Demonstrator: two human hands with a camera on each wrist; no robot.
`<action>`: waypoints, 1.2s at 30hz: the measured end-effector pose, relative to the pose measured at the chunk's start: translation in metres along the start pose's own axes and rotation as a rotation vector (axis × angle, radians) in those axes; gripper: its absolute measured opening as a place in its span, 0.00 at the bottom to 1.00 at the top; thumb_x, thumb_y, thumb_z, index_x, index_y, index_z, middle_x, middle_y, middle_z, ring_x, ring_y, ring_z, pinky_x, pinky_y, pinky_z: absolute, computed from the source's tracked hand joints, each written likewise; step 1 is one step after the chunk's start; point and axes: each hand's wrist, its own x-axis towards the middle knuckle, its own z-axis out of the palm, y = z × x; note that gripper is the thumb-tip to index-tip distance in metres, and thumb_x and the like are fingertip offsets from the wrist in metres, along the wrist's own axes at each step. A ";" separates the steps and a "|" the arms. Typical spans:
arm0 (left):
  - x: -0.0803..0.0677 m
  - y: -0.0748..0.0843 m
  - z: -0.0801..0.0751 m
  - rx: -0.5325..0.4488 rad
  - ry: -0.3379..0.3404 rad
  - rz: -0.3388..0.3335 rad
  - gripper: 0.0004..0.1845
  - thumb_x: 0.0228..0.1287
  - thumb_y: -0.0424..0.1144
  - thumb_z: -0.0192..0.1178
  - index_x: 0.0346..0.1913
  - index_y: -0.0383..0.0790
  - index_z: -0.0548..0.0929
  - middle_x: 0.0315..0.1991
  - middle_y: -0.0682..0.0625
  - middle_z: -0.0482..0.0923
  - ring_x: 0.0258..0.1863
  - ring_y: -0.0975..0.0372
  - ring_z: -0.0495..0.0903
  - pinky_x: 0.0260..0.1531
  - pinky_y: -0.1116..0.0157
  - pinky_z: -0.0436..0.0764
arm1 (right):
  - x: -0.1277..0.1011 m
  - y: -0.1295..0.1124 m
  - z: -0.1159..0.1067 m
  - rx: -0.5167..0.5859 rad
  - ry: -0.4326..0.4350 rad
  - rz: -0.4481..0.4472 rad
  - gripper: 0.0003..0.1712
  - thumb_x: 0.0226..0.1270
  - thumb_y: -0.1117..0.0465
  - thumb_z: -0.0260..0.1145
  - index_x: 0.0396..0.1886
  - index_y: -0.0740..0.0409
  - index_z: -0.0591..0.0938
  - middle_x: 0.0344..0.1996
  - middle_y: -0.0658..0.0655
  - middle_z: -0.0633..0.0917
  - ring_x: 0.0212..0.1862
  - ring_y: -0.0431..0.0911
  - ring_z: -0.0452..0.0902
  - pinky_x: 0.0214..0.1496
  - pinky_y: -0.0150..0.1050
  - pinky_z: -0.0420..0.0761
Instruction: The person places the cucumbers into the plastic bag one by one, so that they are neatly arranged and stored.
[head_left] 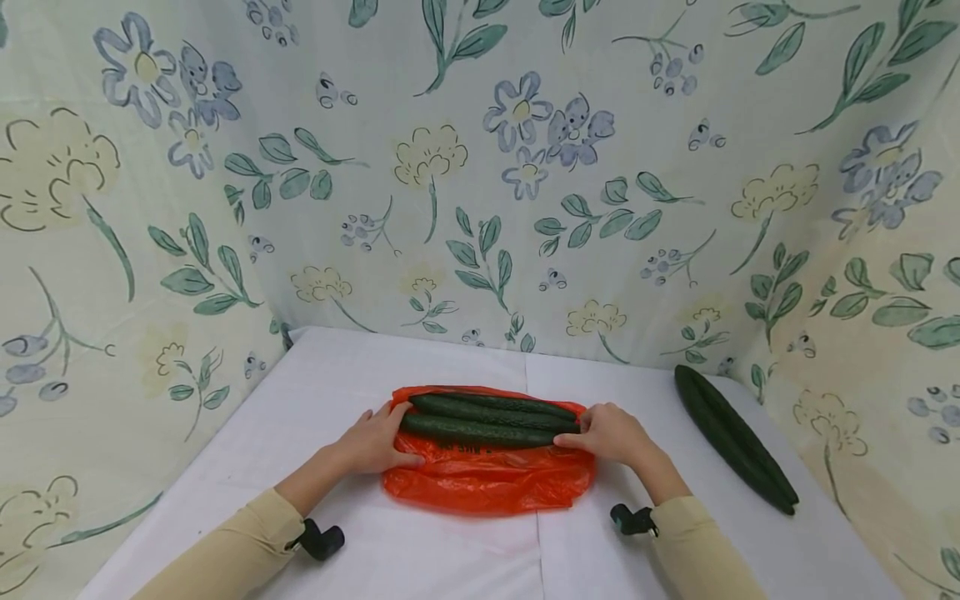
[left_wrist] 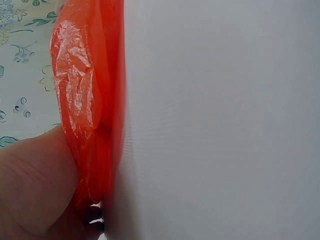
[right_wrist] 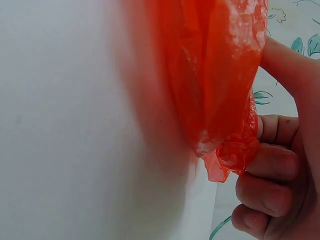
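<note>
Dark green cucumbers (head_left: 480, 429) lie side by side in the opened mouth of a red plastic bag (head_left: 487, 479) on the white-covered table. My left hand (head_left: 375, 442) grips the bag's left end, thumb toward the near side and fingers by the cucumber tips. At the other end my right hand (head_left: 611, 431) grips the bag's edge, its thumb beside the cucumbers. The right wrist view shows curled fingers (right_wrist: 265, 192) against the crumpled red plastic. In the left wrist view the bag (left_wrist: 82, 95) hides most of the left fingers.
On the right side of the table (head_left: 450, 550) lie two more cucumbers (head_left: 731, 433), touching lengthwise and set at a slant. A floral curtain (head_left: 480, 192) hangs behind the table and along both sides. Black wrist cameras (head_left: 322, 540) sit at both cuffs.
</note>
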 end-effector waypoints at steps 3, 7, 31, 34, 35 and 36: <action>0.001 -0.001 0.000 -0.015 0.006 0.008 0.58 0.48 0.65 0.74 0.77 0.41 0.59 0.75 0.37 0.62 0.73 0.43 0.63 0.73 0.37 0.55 | 0.001 0.000 -0.002 0.019 -0.007 -0.023 0.32 0.53 0.28 0.72 0.17 0.51 0.79 0.12 0.49 0.69 0.22 0.43 0.68 0.23 0.34 0.64; 0.003 -0.002 0.000 -0.044 0.030 0.022 0.59 0.47 0.63 0.76 0.76 0.40 0.57 0.73 0.41 0.65 0.73 0.47 0.66 0.74 0.38 0.54 | 0.001 0.003 -0.001 0.037 -0.001 -0.068 0.25 0.64 0.37 0.69 0.20 0.50 0.81 0.14 0.49 0.73 0.24 0.43 0.70 0.25 0.34 0.67; 0.021 0.002 -0.001 -0.084 0.066 -0.034 0.59 0.45 0.58 0.79 0.77 0.42 0.57 0.67 0.41 0.71 0.63 0.48 0.72 0.65 0.38 0.71 | -0.009 0.020 0.003 0.223 0.079 -0.077 0.10 0.70 0.51 0.68 0.39 0.51 0.89 0.27 0.50 0.82 0.34 0.46 0.74 0.35 0.36 0.79; 0.022 0.001 -0.002 -0.098 0.063 -0.023 0.59 0.45 0.57 0.79 0.76 0.43 0.58 0.67 0.42 0.71 0.64 0.50 0.71 0.67 0.38 0.68 | -0.011 0.026 0.003 0.281 0.108 -0.079 0.11 0.71 0.51 0.67 0.41 0.53 0.89 0.28 0.53 0.83 0.34 0.47 0.73 0.32 0.36 0.76; 0.022 0.001 -0.002 -0.100 0.061 -0.020 0.59 0.45 0.57 0.79 0.76 0.43 0.58 0.67 0.42 0.71 0.64 0.50 0.71 0.67 0.37 0.66 | -0.012 0.028 0.003 0.293 0.117 -0.084 0.11 0.71 0.51 0.67 0.41 0.53 0.88 0.28 0.54 0.83 0.33 0.47 0.73 0.31 0.35 0.76; 0.022 0.001 -0.002 -0.097 0.057 -0.018 0.59 0.45 0.57 0.79 0.77 0.43 0.58 0.67 0.42 0.70 0.65 0.49 0.71 0.68 0.37 0.65 | -0.013 0.031 0.002 0.305 0.125 -0.084 0.11 0.71 0.52 0.67 0.41 0.53 0.88 0.29 0.55 0.83 0.33 0.47 0.73 0.30 0.35 0.76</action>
